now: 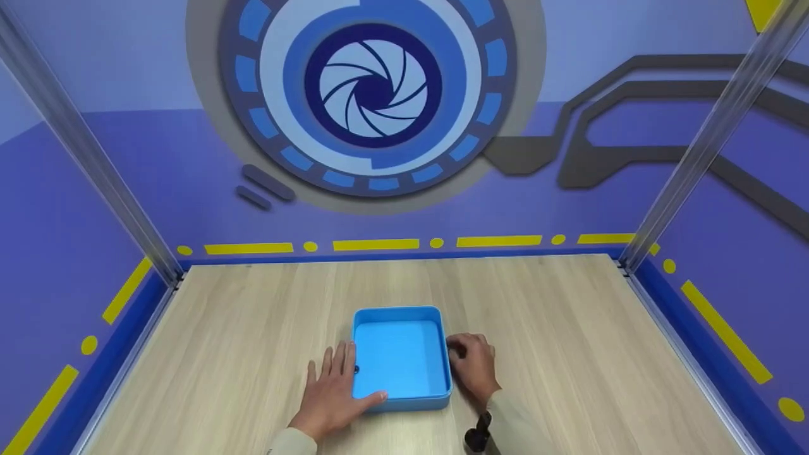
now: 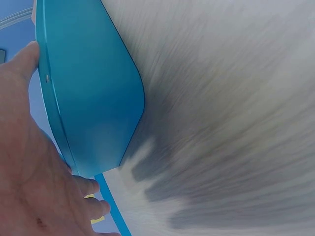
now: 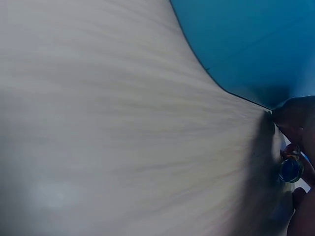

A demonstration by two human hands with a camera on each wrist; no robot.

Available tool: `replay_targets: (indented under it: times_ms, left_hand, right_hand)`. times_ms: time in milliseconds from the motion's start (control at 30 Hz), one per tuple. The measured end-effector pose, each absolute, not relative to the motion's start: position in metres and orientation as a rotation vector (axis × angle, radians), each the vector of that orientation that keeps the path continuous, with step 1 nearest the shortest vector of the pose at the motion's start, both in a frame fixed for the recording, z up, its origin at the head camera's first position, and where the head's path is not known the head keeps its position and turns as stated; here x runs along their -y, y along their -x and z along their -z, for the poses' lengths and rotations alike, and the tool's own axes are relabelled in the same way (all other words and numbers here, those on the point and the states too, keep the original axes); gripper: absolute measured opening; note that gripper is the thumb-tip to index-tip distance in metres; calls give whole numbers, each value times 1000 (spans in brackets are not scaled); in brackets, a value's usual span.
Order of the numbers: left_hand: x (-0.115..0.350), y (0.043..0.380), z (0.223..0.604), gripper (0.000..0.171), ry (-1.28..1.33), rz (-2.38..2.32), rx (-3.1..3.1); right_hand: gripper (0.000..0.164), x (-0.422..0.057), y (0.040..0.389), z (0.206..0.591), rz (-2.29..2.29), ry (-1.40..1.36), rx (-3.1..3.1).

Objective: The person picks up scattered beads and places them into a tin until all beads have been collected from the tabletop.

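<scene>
A square, open light-blue box (image 1: pixel 401 360) sits on the wooden table. My left hand (image 1: pixel 332 392) rests against its front left corner, fingers straight along the left side and thumb over the front rim. In the left wrist view, the thumb touches the rim of the box (image 2: pixel 93 88). A small dark round bead (image 1: pixel 356 370) shows at the box's left wall, beside my fingers. My right hand (image 1: pixel 477 363) is at the right wall with fingers curled. Between its fingers, the right wrist view shows small glassy marbles (image 3: pixel 291 169), blue and reddish, partly hidden.
The pale wooden table (image 1: pixel 240 328) is bounded at the back and sides by printed blue panels (image 1: pixel 404 224). Metal posts (image 1: pixel 714 133) stand at the back corners. A black band (image 1: pixel 478 433) shows at my right wrist.
</scene>
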State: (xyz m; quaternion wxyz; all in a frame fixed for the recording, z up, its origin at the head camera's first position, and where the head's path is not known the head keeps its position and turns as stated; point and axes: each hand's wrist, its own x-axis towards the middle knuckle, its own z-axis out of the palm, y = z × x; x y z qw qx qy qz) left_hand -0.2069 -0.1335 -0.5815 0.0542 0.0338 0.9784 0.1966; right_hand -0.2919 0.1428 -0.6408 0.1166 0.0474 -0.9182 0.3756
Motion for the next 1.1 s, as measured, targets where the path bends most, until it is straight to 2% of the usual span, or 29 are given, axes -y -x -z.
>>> replay_targets:
  times_ms: [1100]
  left_hand:
    - [134, 208, 584, 115, -96, -580, -2974]
  right_hand:
    - [16, -146, 291, 638, -1145, -84, 2685]
